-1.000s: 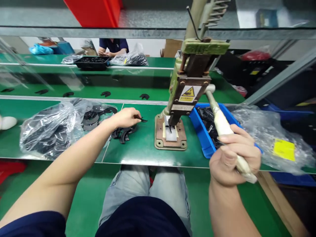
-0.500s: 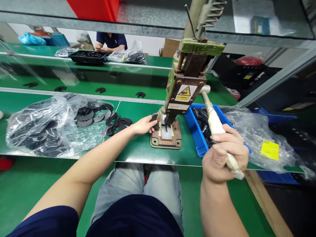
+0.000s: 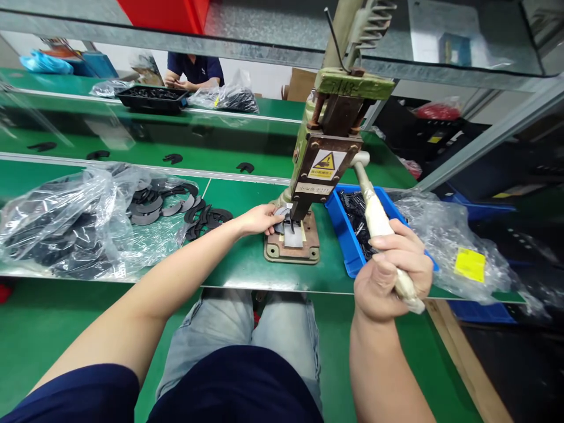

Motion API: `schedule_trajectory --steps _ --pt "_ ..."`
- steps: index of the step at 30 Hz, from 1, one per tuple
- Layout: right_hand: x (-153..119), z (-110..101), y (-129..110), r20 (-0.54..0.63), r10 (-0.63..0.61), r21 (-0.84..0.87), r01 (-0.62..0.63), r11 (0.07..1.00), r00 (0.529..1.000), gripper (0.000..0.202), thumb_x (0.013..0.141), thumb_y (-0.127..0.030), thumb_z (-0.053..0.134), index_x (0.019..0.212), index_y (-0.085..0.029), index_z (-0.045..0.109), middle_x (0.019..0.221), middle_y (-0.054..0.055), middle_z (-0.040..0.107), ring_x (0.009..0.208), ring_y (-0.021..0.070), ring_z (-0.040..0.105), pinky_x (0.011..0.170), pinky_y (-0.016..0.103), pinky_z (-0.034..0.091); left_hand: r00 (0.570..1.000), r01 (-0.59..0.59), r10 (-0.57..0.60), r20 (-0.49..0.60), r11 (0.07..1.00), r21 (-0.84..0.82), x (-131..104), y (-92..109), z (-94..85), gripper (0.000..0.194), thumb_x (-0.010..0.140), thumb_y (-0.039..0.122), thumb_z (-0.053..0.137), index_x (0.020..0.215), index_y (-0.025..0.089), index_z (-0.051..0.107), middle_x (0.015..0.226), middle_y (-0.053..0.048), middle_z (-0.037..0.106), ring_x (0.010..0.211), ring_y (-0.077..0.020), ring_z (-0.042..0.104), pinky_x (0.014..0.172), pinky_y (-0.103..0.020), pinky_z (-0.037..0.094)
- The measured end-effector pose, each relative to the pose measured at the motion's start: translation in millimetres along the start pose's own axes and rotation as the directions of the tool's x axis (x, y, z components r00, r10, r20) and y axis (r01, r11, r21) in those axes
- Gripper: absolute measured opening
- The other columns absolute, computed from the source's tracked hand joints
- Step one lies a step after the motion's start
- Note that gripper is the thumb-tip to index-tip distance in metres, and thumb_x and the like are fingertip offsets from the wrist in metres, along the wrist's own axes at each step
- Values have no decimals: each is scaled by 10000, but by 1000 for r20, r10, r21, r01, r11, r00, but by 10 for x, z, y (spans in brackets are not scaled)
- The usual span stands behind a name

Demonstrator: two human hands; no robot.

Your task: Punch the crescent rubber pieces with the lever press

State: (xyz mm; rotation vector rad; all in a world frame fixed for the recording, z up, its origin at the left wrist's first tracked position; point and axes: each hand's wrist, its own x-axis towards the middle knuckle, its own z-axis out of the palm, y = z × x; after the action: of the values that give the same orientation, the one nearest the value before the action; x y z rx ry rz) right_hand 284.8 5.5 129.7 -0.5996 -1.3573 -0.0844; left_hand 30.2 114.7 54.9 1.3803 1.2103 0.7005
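My left hand (image 3: 261, 220) is closed on a dark curved plastic piece (image 3: 282, 218), holding it at the left side of the press base, under the ram. My fingers hide part of that piece. The hand press (image 3: 328, 164) stands upright on the green bench and carries a yellow warning label. Wrapped around the pale, tape-covered press lever (image 3: 379, 220) is my right hand (image 3: 393, 273), in front of the blue bin. Left of my left hand lies a loose pile of black curved pieces (image 3: 215, 218).
A clear plastic bag (image 3: 83, 229) with more curved pieces lies on the left. Right of the press stand a blue bin (image 3: 350, 258) of small black parts and a clear bag with a yellow label (image 3: 470, 264). Curved pieces (image 3: 173, 158) lie spaced along the strip behind. A person (image 3: 194, 70) sits across.
The curved piece in my left hand has turned and moved in under the ram, its grey face now showing. My right hand stays on the lever. The whole view has shifted slightly.
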Motion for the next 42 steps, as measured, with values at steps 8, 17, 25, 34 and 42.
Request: schedule_trajectory --steps 8,17,25,34,42 --pt "-20 -1 -17 -8 29 -36 -29 999 1000 149 952 -307 607 829 -234 566 750 -12 559 837 202 655 1089 599 532 975 220 -217 59 973 -67 5 185 -8 231 963 308 772 940 178 581 584 39 621 434 -89 585 464 -175 486" --pt "-19 -115 -41 88 45 -74 -38 997 995 170 985 -336 604 865 -215 597 826 16 636 1034 254 696 1107 629 511 950 294 -293 109 956 3 62 213 -56 249 938 356 803 939 178 629 535 37 600 412 -99 578 447 -173 466" --pt "393 -59 -106 98 3 33 -6 999 995 287 976 -446 661 1105 -189 662 1066 98 691 1130 301 697 1142 627 513 972 235 -232 44 963 -131 -64 172 -5 290 1003 413 718 924 179 565 575 33 607 463 -98 626 482 -163 511" --pt "460 -5 26 20 175 -93 -172 981 984 516 896 -408 757 1386 -273 668 1320 92 698 1191 305 712 1106 493 537 1000 -24 29 9 929 -369 -916 281 -207 443 911 555 780 882 171 562 678 16 664 528 -97 657 497 -185 546" --pt "-1071 237 19 594 641 -280 -622 731 486 540 749 -682 766 1058 -240 741 1031 98 792 944 313 773 767 413 672 957 117 12 290 898 -423 -1264 -7 93 578 776 673 854 865 185 559 645 27 659 543 -131 684 525 -237 590"
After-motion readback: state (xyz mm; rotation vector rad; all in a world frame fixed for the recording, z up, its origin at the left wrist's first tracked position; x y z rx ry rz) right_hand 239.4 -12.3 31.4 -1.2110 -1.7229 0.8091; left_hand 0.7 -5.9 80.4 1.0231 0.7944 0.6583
